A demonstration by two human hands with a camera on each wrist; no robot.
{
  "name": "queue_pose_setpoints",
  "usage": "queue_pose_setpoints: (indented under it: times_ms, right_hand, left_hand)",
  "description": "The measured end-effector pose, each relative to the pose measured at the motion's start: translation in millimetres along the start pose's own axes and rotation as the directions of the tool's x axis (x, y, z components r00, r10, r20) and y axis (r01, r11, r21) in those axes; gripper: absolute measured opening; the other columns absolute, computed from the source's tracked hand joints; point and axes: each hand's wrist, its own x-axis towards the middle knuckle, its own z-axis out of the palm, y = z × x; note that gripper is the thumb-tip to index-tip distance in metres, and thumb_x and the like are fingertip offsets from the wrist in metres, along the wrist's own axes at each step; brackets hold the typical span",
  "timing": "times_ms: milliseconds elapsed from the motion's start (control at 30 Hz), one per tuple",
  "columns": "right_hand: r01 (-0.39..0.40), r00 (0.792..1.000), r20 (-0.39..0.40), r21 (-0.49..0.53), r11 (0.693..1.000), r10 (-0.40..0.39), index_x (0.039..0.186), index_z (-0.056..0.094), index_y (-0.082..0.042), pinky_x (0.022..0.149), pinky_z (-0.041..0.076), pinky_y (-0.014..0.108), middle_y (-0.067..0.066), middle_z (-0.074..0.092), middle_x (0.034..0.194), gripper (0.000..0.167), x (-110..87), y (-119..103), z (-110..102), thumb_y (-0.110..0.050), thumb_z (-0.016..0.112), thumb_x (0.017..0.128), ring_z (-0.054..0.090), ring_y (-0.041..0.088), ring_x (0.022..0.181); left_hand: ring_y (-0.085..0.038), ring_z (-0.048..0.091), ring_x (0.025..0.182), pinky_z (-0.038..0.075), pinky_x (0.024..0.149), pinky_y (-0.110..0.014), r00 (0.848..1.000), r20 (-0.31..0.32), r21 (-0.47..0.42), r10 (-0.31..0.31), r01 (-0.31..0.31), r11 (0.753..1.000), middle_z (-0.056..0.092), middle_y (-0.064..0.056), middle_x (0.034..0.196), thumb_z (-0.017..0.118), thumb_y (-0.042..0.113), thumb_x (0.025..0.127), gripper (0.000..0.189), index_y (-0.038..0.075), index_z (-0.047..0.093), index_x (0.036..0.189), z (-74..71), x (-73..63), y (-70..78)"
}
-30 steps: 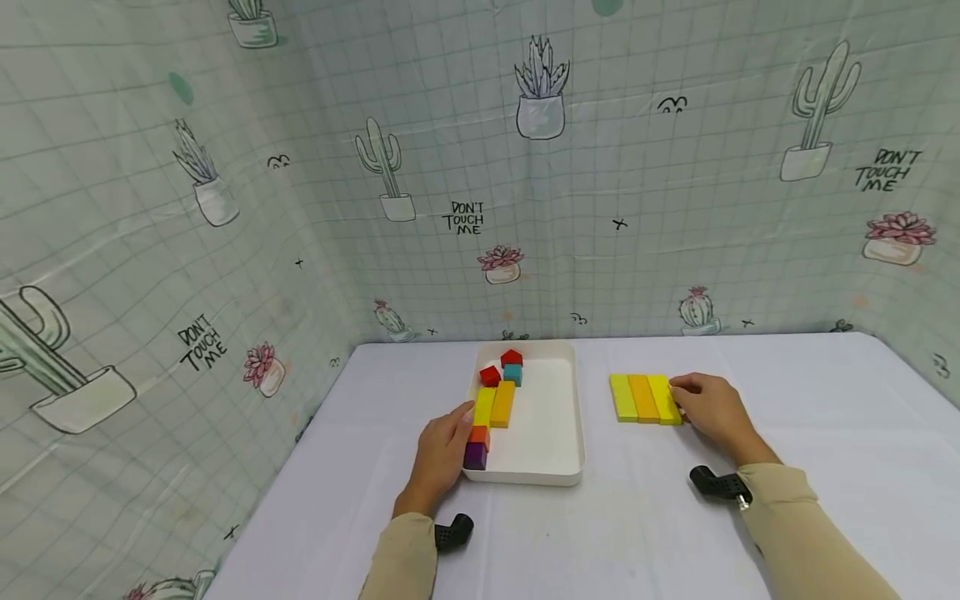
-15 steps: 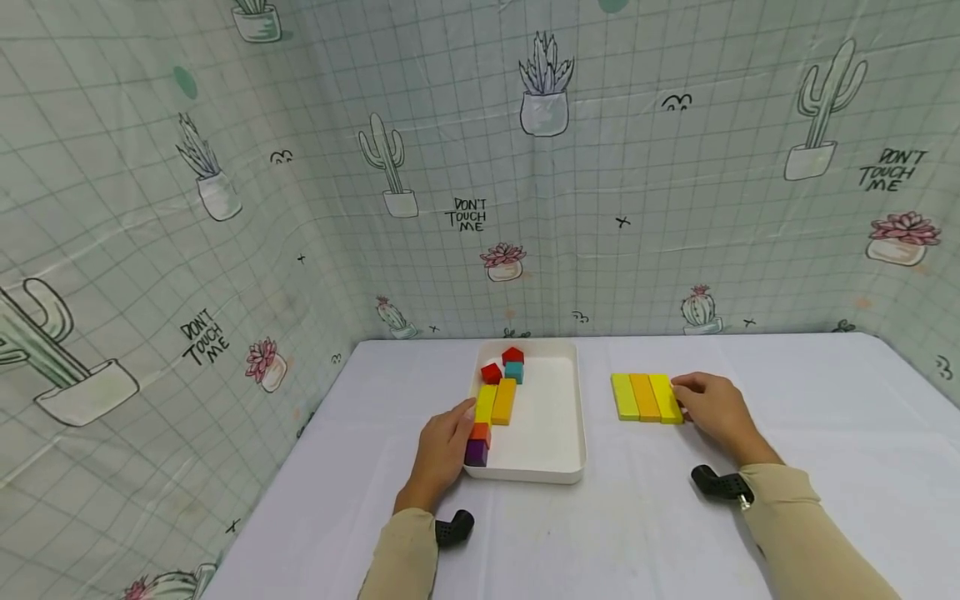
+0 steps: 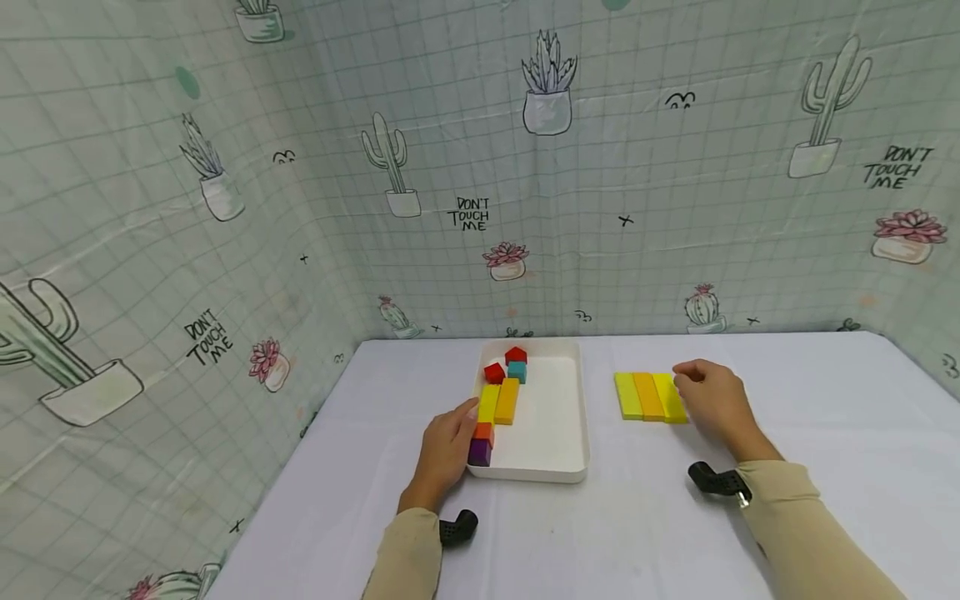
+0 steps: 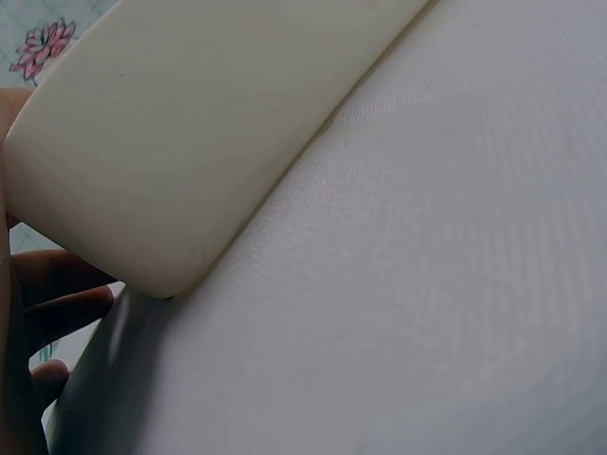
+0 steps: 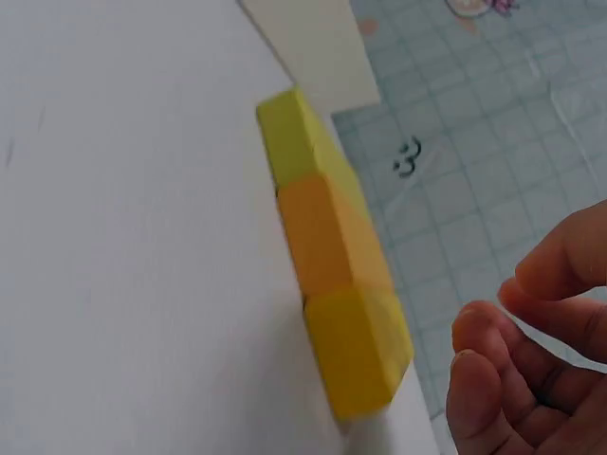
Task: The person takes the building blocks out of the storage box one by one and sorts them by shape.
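My left hand (image 3: pixel 446 450) holds the left side of a shallow white tray (image 3: pixel 551 477); in the left wrist view its fingers (image 4: pixel 66 308) lie by the tray's outer wall (image 4: pixel 190 142). To the right, three flat blocks stand side by side: yellow-green (image 3: pixel 628 397), orange (image 3: pixel 648 397) and yellow (image 3: pixel 670 398). My right hand (image 3: pixel 712 404) hovers at the right side of the yellow block. In the right wrist view its loosely bent fingers (image 5: pixel 474 389) are apart from that block (image 5: pixel 351 351) and hold nothing.
Inside the tray's left part lie a yellow block (image 3: pixel 488 404), an orange block (image 3: pixel 507 402), an orange-red block (image 3: pixel 483 432), a purple block (image 3: pixel 480 452), a teal cube (image 3: pixel 517 372) and red pieces (image 3: pixel 493 372). A cactus-print cloth (image 3: pixel 600 267) hangs behind the white table (image 3: pixel 600 542).
My right hand has let go of the yellow block and risen slightly off it. The left hand stays at the tray, and the blocks keep their places.
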Motion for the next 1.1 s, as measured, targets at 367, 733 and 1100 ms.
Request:
queue_pose_setpoints:
  times_ms: [367, 733, 1100]
  right_hand:
    - [0.007, 0.977, 0.198, 0.327, 0.945, -0.076, 0.132, 0.058, 0.005, 0.074, 0.057, 0.028, 0.018, 0.067, 0.114, 0.042, 7.5, -47.1, 35.6, -0.026, 0.052, 0.104, 0.063, 0.023, 0.096]
    - [-0.024, 0.93, 0.343, 0.42, 0.907, -0.134, 0.129, 0.059, 0.007, 0.076, 0.06, 0.034, 0.027, 0.064, 0.118, 0.036, 17.6, -91.0, 75.2, -0.017, 0.055, 0.101, 0.067, 0.027, 0.094]
    - [-0.075, 0.907, 0.409, 0.38, 0.922, -0.095, 0.131, 0.059, 0.005, 0.079, 0.06, 0.034, 0.025, 0.064, 0.119, 0.038, 20.7, -106.3, 95.2, -0.018, 0.055, 0.101, 0.067, 0.033, 0.1]
  left_hand:
    - [-0.031, 0.051, 0.128, 0.039, 0.109, -0.055, 1.0, 0.0, 0.008, 0.003, -0.003, 1.0, 0.059, -0.007, 0.14, 0.041, 0.048, 0.106, 0.05, 0.022, 0.053, 0.147, 3.0, 0.5, -1.0]
    - [-0.032, 0.049, 0.13, 0.038, 0.109, -0.055, 1.0, 0.003, 0.005, -0.007, 0.007, 1.0, 0.058, -0.007, 0.14, 0.041, 0.048, 0.106, 0.05, 0.023, 0.053, 0.148, 0.7, -0.4, -0.8]
    - [-0.032, 0.052, 0.126, 0.039, 0.109, -0.055, 0.999, -0.004, 0.045, 0.042, -0.042, 0.998, 0.06, -0.009, 0.138, 0.039, 0.047, 0.107, 0.051, 0.019, 0.054, 0.147, 0.1, 1.1, -1.5]
